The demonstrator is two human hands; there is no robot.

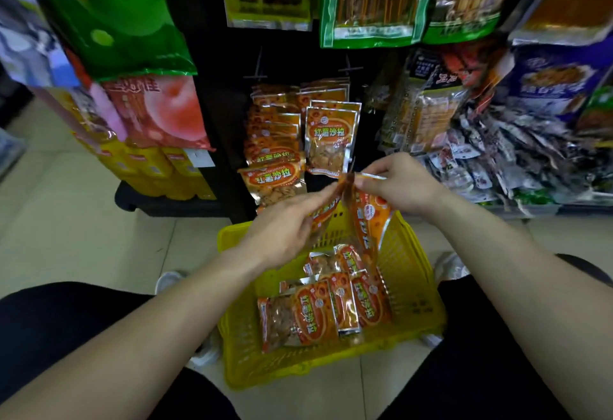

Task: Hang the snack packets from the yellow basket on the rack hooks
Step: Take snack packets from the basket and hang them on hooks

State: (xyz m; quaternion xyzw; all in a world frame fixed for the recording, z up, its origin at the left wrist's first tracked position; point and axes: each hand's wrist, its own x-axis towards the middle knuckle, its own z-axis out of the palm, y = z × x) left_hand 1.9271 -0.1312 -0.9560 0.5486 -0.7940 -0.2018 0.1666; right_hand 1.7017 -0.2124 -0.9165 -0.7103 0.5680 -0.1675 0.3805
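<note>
The step in hand looks like gathering and lining up packets before hanging them: both hands are raised over the far end of the yellow basket (411,290), each pinching orange snack packets by their top edges. The left hand (285,230) grips the upper corner of one orange packet (323,212), while the right hand (403,184) pinches the top of another held packet (370,220) that dangles down into the basket; the two tops meet between the fingertips. More packets of the same kind lie in a loose pile (328,306) on the near part of the basket floor, so the job is well short of done. Straight beyond the hands, matching packets already hang in two rows, a left row (275,150) that is crowded and a right row (331,137) with fewer showing. The next move likely calls for squaring the hang holes together, lifting the packets toward one of these hooks, whose tips are hard to make out, and threading them on.
</note>
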